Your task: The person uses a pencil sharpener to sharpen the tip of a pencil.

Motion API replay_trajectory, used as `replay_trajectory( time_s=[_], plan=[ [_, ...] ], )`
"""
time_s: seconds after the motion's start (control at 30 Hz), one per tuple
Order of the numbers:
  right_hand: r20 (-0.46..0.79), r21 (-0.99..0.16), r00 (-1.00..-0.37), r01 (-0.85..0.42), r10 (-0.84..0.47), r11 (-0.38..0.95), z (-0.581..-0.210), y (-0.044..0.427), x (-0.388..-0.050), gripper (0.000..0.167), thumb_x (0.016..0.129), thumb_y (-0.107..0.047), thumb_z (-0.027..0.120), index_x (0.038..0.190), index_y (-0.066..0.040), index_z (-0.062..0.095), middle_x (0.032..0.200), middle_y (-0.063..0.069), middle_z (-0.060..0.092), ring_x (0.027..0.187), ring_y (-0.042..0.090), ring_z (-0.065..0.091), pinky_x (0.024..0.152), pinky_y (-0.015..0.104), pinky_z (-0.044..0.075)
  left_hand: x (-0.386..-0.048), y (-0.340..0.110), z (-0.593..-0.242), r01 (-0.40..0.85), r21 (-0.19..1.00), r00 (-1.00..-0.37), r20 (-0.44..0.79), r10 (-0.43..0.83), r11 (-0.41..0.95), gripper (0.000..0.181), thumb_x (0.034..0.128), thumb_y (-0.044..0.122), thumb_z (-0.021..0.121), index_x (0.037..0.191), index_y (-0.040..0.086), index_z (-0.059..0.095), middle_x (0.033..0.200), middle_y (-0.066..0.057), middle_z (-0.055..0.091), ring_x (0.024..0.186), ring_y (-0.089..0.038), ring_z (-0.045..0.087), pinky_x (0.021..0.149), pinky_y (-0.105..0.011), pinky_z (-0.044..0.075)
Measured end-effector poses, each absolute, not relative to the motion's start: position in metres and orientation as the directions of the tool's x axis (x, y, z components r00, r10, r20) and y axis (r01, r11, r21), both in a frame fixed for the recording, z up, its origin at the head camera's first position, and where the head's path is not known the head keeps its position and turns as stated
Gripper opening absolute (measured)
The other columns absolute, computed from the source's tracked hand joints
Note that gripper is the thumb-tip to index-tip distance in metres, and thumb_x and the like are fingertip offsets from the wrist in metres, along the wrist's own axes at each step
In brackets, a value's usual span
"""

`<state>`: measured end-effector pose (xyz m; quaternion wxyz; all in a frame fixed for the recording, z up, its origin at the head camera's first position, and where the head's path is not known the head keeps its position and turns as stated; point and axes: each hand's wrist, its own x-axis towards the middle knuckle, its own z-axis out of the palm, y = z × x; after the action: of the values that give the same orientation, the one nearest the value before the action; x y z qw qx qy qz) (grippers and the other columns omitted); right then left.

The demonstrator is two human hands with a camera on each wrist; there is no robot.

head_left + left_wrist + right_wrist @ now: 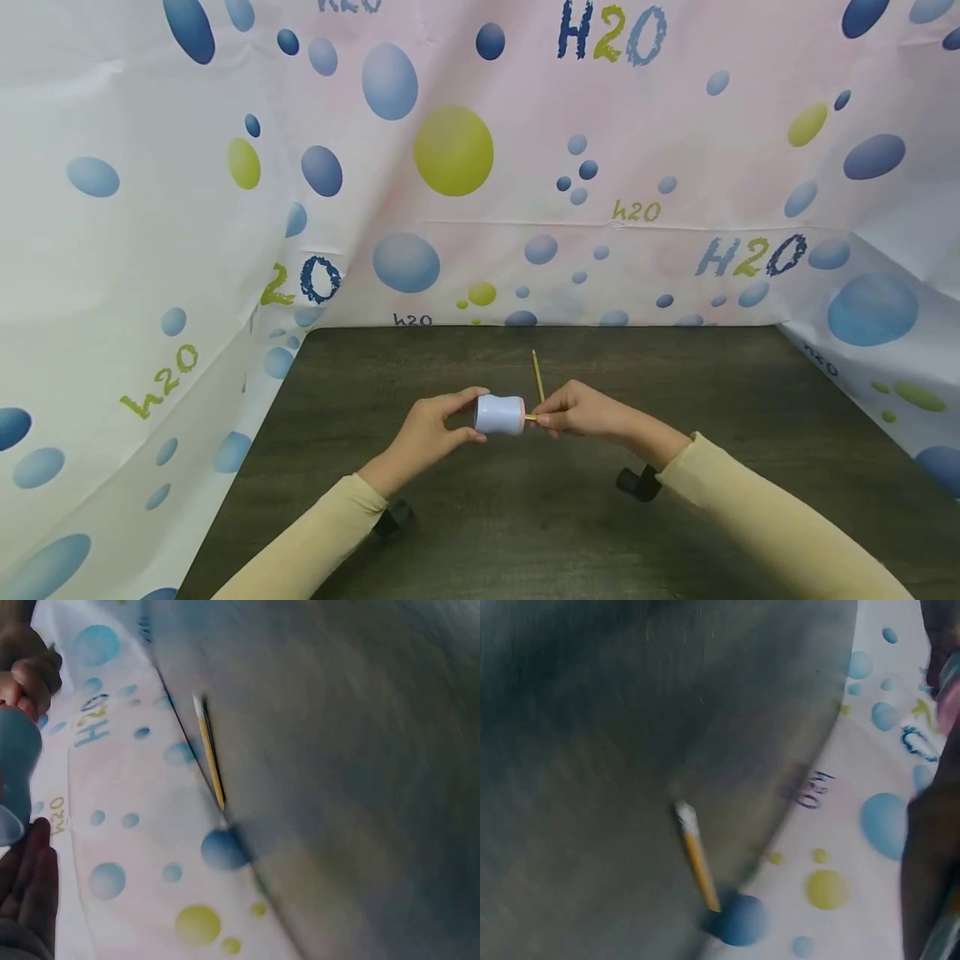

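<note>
My left hand [431,429] holds a pale blue, waisted pencil sharpener [498,415] with a pink end, thumb below and fingers above. The sharpener lies sideways in the air, its pink end facing right. My right hand [581,410] pinches a yellow pencil [531,417] whose visible part meets that pink end; its tip is hidden. In the left wrist view the sharpener [16,769] shows at the left edge, between the left fingers [37,889] and the right hand [34,679]. Only part of the pink end [951,705] appears in the right wrist view.
A second yellow pencil [537,373] with a pale tip lies on the dark wooden table [420,358] beyond the hands. Dark wrist cameras [638,482] hang under both wrists. A white sheet [525,275] with printed bubbles rises behind the table and along both sides.
</note>
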<state>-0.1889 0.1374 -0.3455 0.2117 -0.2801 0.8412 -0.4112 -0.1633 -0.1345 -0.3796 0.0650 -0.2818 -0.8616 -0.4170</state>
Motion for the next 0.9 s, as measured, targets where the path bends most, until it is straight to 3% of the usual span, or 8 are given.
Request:
replay_trajectory(
  time_s=[0.13,0.3,0.43,0.57,0.63,0.7,0.83,0.9],
  plan=[
    [-0.119,-0.841,-0.747,-0.274,-0.654,0.466,-0.347,0.137,-0.192,0.029,0.104,-0.007,0.056,0.114,0.016,0.069,0.069,0.009,0.065,0.052,0.000,0.039,0.050,0.019,0.035,-0.166,-0.141,-0.375,0.595,0.682,-0.782,0.368,0.503,0.427,0.069,0.0802,0.009,0.086,0.142,0.005,0.057,0.135,-0.019,0.066,0.111,-0.032,0.071,0.094,-0.042,0.062],
    [0.281,-0.508,-0.748,-0.647,-0.601,0.568,-0.351,0.133,-0.178,0.022,0.095,-0.009,0.069,0.112,0.004,0.076,0.083,0.010,0.077,0.063,0.005,0.063,0.055,0.020,0.048,-0.174,-0.149,-0.371,0.130,0.970,-0.852,0.003,0.523,0.206,0.088,0.0976,0.038,0.070,0.162,0.002,0.021,0.144,-0.033,0.051,0.112,-0.032,0.070,0.096,-0.045,0.061],
    [0.595,0.025,-0.465,-0.805,-0.656,0.593,-0.360,0.130,-0.172,0.021,0.077,-0.003,0.084,0.097,-0.007,0.080,0.075,0.000,0.073,0.061,0.010,0.063,0.052,0.022,0.046,-0.177,-0.150,-0.370,-0.185,0.967,-0.804,-0.253,0.539,0.177,0.093,0.0970,0.066,0.050,0.148,-0.012,0.043,0.124,-0.035,0.067,0.083,-0.011,0.075,0.082,-0.030,0.065],
    [0.651,0.280,-0.260,-0.791,-0.713,0.544,-0.364,0.130,-0.170,0.037,0.060,0.004,0.089,0.094,-0.009,0.079,0.073,-0.001,0.067,0.064,0.011,0.064,0.051,0.022,0.051,-0.175,-0.148,-0.372,-0.204,0.964,-0.775,-0.267,0.573,0.172,0.075,0.1000,0.047,0.058,0.142,-0.015,0.049,0.119,-0.034,0.070,0.080,-0.007,0.075,0.076,-0.022,0.063],
    [0.626,0.254,-0.289,-0.803,-0.724,0.539,-0.363,0.130,-0.168,0.037,0.062,0.004,0.089,0.095,-0.008,0.078,0.073,-0.001,0.066,0.064,0.011,0.064,0.050,0.021,0.050,-0.171,-0.147,-0.373,-0.135,0.977,-0.798,-0.208,0.565,0.168,0.065,0.1015,0.034,0.063,0.143,-0.014,0.049,0.123,-0.035,0.068,0.087,-0.015,0.078,0.078,-0.026,0.064],
    [0.562,0.131,-0.402,-0.820,-0.723,0.557,-0.359,0.131,-0.166,0.029,0.071,-0.001,0.087,0.098,-0.007,0.079,0.074,-0.001,0.069,0.064,0.009,0.064,0.050,0.018,0.048,-0.167,-0.145,-0.373,-0.029,0.983,-0.829,-0.127,0.545,0.184,0.058,0.1007,0.023,0.067,0.143,-0.013,0.050,0.128,-0.036,0.065,0.100,-0.025,0.077,0.083,-0.030,0.064],
    [0.225,-0.440,-0.696,-0.697,-0.682,0.566,-0.348,0.132,-0.167,0.019,0.094,-0.007,0.070,0.108,0.004,0.078,0.081,0.014,0.076,0.059,0.006,0.059,0.051,0.016,0.042,-0.160,-0.139,-0.373,0.254,0.920,-0.865,0.079,0.496,0.297,0.053,0.0930,0.012,0.075,0.140,-0.004,0.058,0.129,-0.029,0.068,0.111,-0.035,0.073,0.088,-0.036,0.064],
    [0.037,-0.677,-0.753,-0.502,-0.657,0.538,-0.345,0.134,-0.171,0.024,0.100,-0.006,0.062,0.112,0.010,0.074,0.081,0.022,0.074,0.059,0.006,0.054,0.054,0.018,0.042,-0.159,-0.137,-0.372,0.404,0.829,-0.846,0.178,0.503,0.386,0.054,0.0887,0.013,0.080,0.138,0.001,0.062,0.126,-0.022,0.072,0.108,-0.031,0.074,0.089,-0.038,0.064]
  ],
)
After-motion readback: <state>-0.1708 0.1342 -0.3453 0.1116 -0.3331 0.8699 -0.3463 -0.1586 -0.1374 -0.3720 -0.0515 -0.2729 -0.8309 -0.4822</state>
